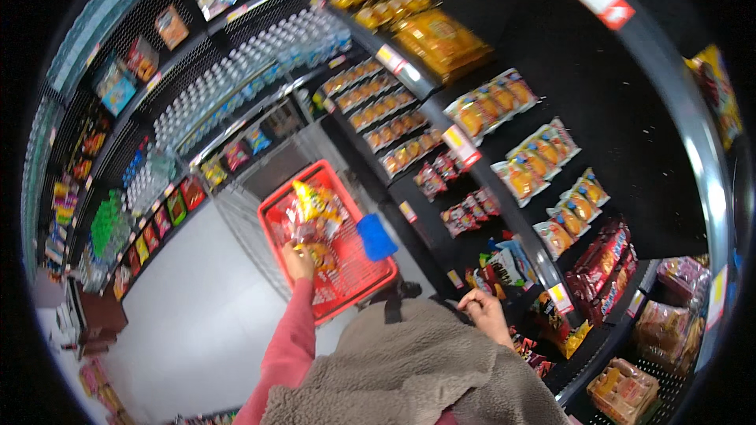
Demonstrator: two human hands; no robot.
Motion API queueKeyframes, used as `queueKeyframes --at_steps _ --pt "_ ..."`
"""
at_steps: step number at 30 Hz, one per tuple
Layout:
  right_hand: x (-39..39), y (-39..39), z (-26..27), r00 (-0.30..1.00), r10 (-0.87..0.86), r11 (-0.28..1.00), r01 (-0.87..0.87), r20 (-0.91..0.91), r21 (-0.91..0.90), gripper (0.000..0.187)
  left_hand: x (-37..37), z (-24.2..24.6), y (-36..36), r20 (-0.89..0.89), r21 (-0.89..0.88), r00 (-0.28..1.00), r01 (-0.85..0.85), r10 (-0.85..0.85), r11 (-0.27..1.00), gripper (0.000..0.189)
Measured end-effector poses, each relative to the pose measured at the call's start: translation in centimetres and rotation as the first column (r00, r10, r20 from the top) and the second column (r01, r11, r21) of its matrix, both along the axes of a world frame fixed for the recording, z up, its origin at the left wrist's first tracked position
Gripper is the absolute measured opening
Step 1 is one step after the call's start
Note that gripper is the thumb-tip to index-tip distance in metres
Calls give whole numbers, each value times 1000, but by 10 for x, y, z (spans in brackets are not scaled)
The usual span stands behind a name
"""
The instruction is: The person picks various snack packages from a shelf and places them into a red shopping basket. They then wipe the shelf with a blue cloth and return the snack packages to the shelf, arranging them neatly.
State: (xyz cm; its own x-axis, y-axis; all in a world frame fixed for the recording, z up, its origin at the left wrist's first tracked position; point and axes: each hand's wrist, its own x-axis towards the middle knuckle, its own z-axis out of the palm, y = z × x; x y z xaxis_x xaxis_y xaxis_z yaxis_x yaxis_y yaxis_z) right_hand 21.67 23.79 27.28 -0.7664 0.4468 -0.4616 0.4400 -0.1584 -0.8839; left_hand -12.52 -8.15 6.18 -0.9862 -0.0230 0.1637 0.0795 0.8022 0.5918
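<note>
A red plastic shopping basket point(348, 301) sits on a shopping cart in front of me, with several snack packets point(319, 203) inside. My left hand point(300, 260) reaches over the basket's left side and touches a clear packet of baked goods point(321, 255); how firmly its fingers hold it is hard to tell. A blue cloth or pad point(376, 237) hangs over the basket's right edge. At my right side, beside my grey-brown fleece, my right hand point(485, 314) has its fingers curled; whether it holds anything is not clear.
Shelves of packaged pastries point(534, 159) run close along the right. Yellow bags point(437, 41) lie on the upper shelf. Rows of water bottles point(236, 77) and snack bags line the shelving ahead and left. Pale floor point(195, 307) stretches left of the cart; a brown box point(100, 316) stands far left.
</note>
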Motion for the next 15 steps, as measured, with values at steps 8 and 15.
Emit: queueKeyframes --at_steps 8,15 --pt "18 0 -32 986 121 972 -94 -116 214 12 -65 265 194 -365 630 838 543 -406 555 23" --pt "37 7 -37 977 190 886 -128 -98 446 16 17 525 345 -776 271 302 952 -554 139 29"
